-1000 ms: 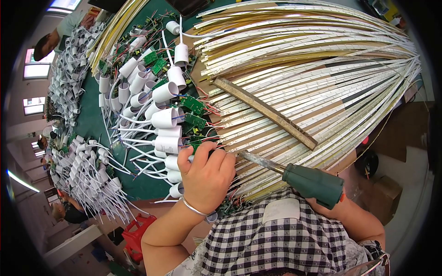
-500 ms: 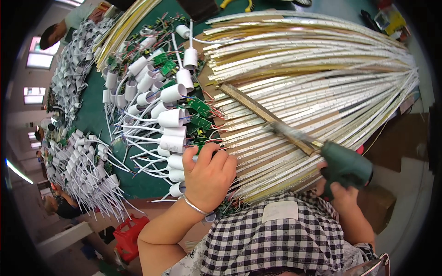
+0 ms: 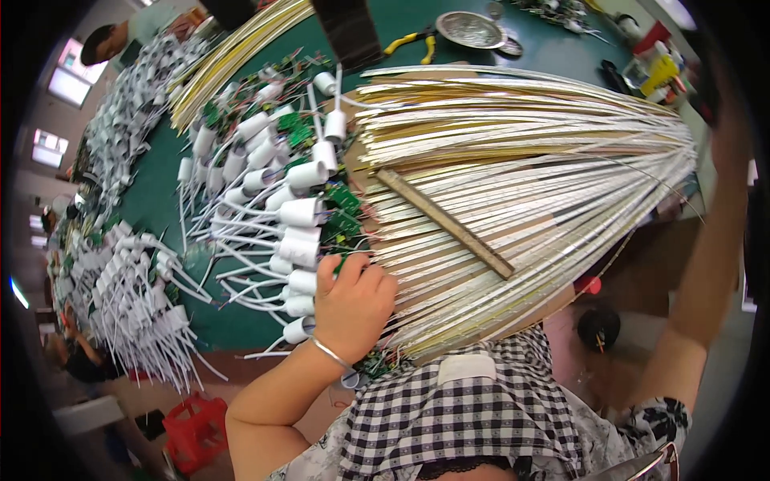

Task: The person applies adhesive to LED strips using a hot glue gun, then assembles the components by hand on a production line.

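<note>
My left hand [image 3: 355, 309], with a silver bangle at its wrist, rests where green circuit boards [image 3: 345, 210] meet the ends of LED strips [image 3: 449, 289]. Its fingers are curled and closed there; what they grip is hidden beneath them. White plastic lamp caps [image 3: 301, 212] with white leads lie beside it, wired to the boards. My right arm [image 3: 710, 264] stretches far up the right side. The right hand [image 3: 718, 100] is dark and blurred at the picture's rim, so its fingers do not show. A narrow wooden bar [image 3: 445, 223] lies slantwise across the strips.
More lamp caps [image 3: 140, 280] are heaped at the left of the green table [image 3: 245, 325]. At the back are yellow-handled pliers [image 3: 413, 44], a metal bowl [image 3: 469, 30] and a dark upright block [image 3: 346, 32]. A yellow bottle [image 3: 659, 72] stands far right. Another person [image 3: 120, 40] sits far left.
My right hand has swung from beside the strips, where it held a dark green pistol-shaped tool, up to the far right rim. The tool is no longer plainly visible. My left hand stays at the boards.
</note>
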`<state>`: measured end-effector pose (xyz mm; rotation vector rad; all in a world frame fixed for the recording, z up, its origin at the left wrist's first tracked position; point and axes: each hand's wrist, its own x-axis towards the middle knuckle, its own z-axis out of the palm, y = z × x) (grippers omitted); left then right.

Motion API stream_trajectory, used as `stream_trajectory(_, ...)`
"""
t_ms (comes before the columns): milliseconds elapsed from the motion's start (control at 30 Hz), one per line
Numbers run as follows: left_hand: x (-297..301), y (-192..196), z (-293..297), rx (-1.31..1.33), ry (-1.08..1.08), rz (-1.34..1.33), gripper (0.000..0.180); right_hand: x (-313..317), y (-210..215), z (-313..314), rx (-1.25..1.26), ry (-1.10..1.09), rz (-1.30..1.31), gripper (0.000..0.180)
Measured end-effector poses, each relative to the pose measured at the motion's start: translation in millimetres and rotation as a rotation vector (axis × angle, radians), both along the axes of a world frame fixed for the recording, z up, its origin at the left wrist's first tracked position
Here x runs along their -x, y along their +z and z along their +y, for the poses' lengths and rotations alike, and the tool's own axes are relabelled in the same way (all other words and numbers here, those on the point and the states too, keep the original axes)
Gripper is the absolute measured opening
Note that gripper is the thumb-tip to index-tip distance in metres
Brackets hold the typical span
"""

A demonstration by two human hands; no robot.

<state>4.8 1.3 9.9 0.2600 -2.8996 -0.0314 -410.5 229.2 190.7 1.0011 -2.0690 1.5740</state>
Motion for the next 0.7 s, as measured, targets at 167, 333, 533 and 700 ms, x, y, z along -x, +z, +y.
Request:
stream_trajectory(167,6,3,3,-0.011,-0.001,0.002,0.011,88,-82,-86,0.205,0.267,-0.697,0.034)
stream_trajectory(333,9,5,3,-0.006,-0.014,0.038,0.003,156,-185,-141,0.566,0.154,-1.076,0.038)
stream_trajectory(533,-1,0,-3,0.005,0.014,-0.034,0.013,96,-203,-196,0.397,-0.01,-1.177,0.036)
stream_trajectory(700,0,-2,0,0.019,-0.015,-0.014,0.013,86,-191,-165,0.015,-0.071,-0.928,0.035)
